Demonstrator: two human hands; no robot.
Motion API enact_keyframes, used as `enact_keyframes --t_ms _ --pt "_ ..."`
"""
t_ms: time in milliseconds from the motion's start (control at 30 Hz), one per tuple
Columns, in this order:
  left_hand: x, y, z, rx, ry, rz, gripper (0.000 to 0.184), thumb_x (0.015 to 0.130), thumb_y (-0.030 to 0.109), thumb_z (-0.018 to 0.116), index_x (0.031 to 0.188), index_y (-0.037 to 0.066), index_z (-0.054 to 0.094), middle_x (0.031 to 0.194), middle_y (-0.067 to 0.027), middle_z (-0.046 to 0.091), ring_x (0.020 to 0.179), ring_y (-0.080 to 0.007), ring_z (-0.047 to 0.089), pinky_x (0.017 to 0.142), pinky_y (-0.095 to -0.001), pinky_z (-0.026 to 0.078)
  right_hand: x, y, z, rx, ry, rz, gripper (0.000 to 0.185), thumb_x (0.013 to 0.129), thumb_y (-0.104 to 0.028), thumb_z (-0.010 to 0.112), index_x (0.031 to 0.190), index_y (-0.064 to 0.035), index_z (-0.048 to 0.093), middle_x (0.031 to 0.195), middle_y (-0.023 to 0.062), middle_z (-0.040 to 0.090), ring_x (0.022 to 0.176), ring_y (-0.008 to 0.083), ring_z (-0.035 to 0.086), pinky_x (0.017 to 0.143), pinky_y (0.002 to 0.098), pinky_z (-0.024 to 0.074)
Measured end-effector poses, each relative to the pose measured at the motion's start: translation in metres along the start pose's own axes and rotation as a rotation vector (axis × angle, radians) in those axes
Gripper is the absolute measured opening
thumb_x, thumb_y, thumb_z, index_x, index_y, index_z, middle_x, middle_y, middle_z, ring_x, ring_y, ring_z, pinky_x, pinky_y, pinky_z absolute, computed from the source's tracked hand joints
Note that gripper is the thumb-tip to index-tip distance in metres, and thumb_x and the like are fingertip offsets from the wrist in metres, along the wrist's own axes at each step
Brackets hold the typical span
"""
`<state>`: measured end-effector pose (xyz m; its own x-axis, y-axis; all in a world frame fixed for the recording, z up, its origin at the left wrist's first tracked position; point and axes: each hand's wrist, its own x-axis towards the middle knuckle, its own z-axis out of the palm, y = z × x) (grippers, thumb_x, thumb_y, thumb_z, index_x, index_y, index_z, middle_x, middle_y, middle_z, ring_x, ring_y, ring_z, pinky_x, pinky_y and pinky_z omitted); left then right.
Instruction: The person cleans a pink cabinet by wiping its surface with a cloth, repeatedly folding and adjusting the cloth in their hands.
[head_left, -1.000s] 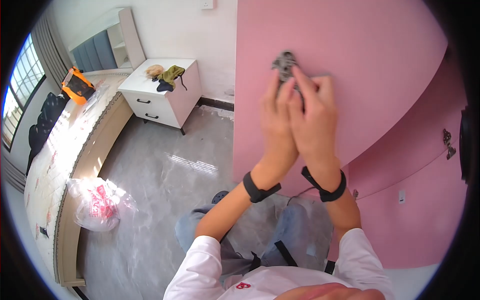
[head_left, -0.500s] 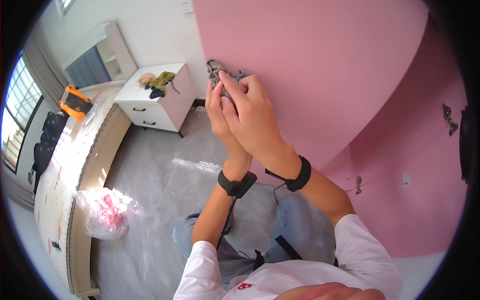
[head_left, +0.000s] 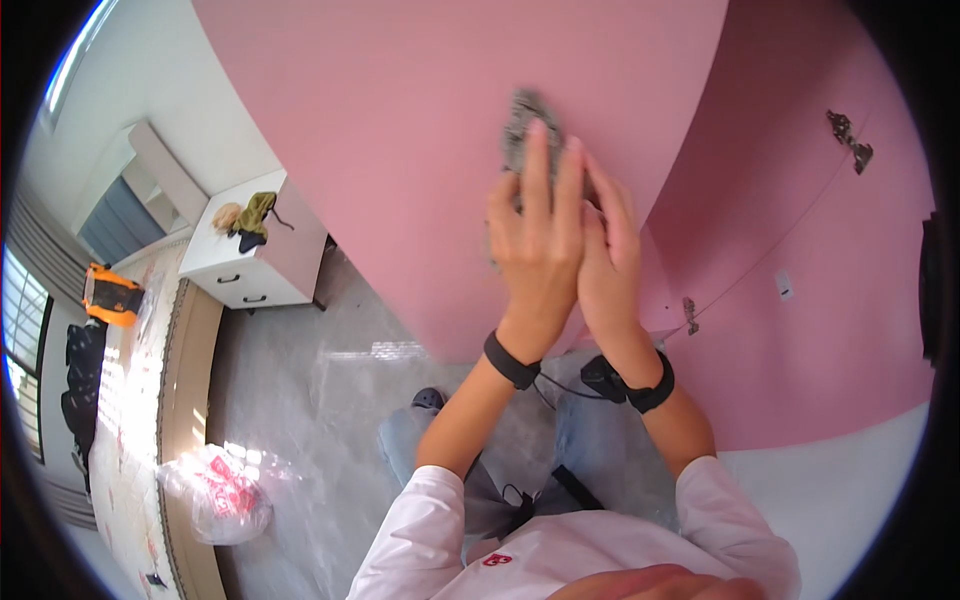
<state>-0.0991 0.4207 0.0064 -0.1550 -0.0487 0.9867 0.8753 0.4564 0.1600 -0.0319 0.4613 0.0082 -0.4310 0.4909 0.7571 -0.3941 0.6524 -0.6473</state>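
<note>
A crumpled grey cloth (head_left: 520, 125) lies pressed against the pink door panel (head_left: 400, 150). My left hand (head_left: 538, 235) presses down on it, fingers stretched forward over the fabric and bits of cloth showing between them. Close against its right side is my right hand (head_left: 612, 265), its fingers on the cloth's right part and partly hidden by the left hand. Black straps with small devices circle both wrists, and a cable hangs between them.
A white nightstand (head_left: 250, 265) with a green and black cloth bundle (head_left: 255, 215) stands left, beside a bed (head_left: 130, 400) bearing an orange-black item (head_left: 112, 295). A clear plastic bag (head_left: 225, 500) is on the left. Hinges (head_left: 850, 142) show inside the pink cabinet at right.
Both hands and the cloth have moved right across the pink panel, away from its left edge. The view has turned, and the panel fills more of the middle.
</note>
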Motion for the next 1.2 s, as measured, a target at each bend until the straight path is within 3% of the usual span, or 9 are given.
enact_keyframes --t_ms 100,167,233,333,500,633,900,1000,1200 --pt "-0.019 0.026 0.018 -0.178 -0.099 0.060 0.047 0.079 0.005 0.068 0.126 0.008 0.073 0.144 -0.0126 0.063 0.097 -0.0324 0.060 0.079 -0.0380 0.056 -0.018 0.017 -0.032 -0.101 0.097 0.082 0.047 0.106 -0.003 0.044 0.152 -0.0050 0.051 0.133 0.0144 0.058 0.122 0.0250 0.058 0.102 0.0334 0.0471" --pt "-0.029 0.042 0.023 -0.268 -0.172 0.087 0.054 0.078 0.005 0.068 0.132 0.010 0.070 0.146 -0.0113 0.061 0.102 -0.0334 0.059 0.082 -0.0384 0.056 -0.031 0.029 -0.048 0.021 0.211 0.284 0.050 0.108 -0.009 0.044 0.158 -0.0074 0.042 0.148 0.0127 0.052 0.130 0.0230 0.054 0.109 0.0334 0.0425" --pt "-0.038 0.054 0.021 -0.593 -0.450 0.059 0.060 0.078 0.002 0.070 0.137 0.008 0.065 0.151 -0.0108 0.057 0.104 -0.0358 0.060 0.086 -0.0404 0.057 -0.041 0.025 -0.065 0.095 0.259 0.406 0.051 0.109 -0.013 0.044 0.160 -0.0084 0.038 0.153 0.0119 0.047 0.133 0.0228 0.052 0.112 0.0344 0.0411" --pt "-0.049 0.069 0.013 -0.863 -0.553 -0.098 0.067 0.078 -0.002 0.071 0.143 0.009 0.059 0.156 -0.0145 0.050 0.104 -0.0383 0.059 0.088 -0.0418 0.057 -0.054 0.024 -0.082 0.257 0.280 0.521 0.055 0.111 -0.024 0.047 0.163 -0.0111 0.033 0.159 0.0107 0.042 0.139 0.0232 0.048 0.114 0.0374 0.0404" --pt "-0.043 0.063 -0.024 -1.171 -0.801 -0.119 0.066 0.081 -0.001 0.072 0.144 0.012 0.059 0.157 -0.0188 0.046 0.140 -0.0413 0.050 0.110 -0.0485 0.048 -0.062 0.031 -0.098 0.541 0.492 0.596 0.056 0.112 -0.029 0.046 0.162 -0.0122 0.027 0.148 0.0115 0.051 0.134 0.0232 0.052 0.112 0.0390 0.0434" --pt "-0.040 0.032 -0.037 -0.953 -0.634 0.069 0.062 0.080 -0.001 0.073 0.140 0.012 0.063 0.152 -0.0173 0.052 0.135 -0.0399 0.054 0.109 -0.0498 0.048 -0.029 -0.005 -0.060 0.457 0.480 0.421 0.056 0.111 -0.031 0.047 0.159 -0.0068 0.031 0.141 0.0129 0.054 0.125 0.0223 0.057 0.105 0.0372 0.0482" --pt "-0.040 -0.047 -0.072 -0.518 -0.312 -0.097 0.060 0.073 -0.001 0.078 0.131 0.011 0.067 0.145 -0.0163 0.057 0.133 -0.0418 0.053 0.109 -0.0500 0.045 -0.011 0.001 0.043 0.334 0.237 0.337 0.041 0.105 -0.021 0.062 0.138 0.0023 0.054 0.117 0.0100 0.067 0.099 0.0167 0.064 0.087 0.0331 0.0536" --pt "-0.027 -0.081 -0.097 -0.394 -0.248 -0.162 0.060 0.074 -0.002 0.078 0.132 0.007 0.065 0.147 -0.0198 0.055 0.134 -0.0427 0.051 0.112 -0.0505 0.043 -0.007 -0.009 0.087 0.216 0.108 0.191 0.039 0.103 -0.021 0.064 0.133 0.0030 0.058 0.112 0.0097 0.068 0.096 0.0168 0.064 0.085 0.0335 0.0536" --pt "-0.034 -0.135 -0.123 -0.138 -0.146 -0.240 0.054 0.083 -0.001 0.069 0.136 0.001 0.059 0.147 -0.0247 0.053 0.135 -0.0417 0.049 0.115 -0.0497 0.038 -0.022 -0.032 0.172 0.309 -0.078 0.231 0.036 0.099 -0.021 0.069 0.125 0.0040 0.064 0.106 0.0161 0.071 0.094 0.0240 0.067 0.086 0.0362 0.0540"
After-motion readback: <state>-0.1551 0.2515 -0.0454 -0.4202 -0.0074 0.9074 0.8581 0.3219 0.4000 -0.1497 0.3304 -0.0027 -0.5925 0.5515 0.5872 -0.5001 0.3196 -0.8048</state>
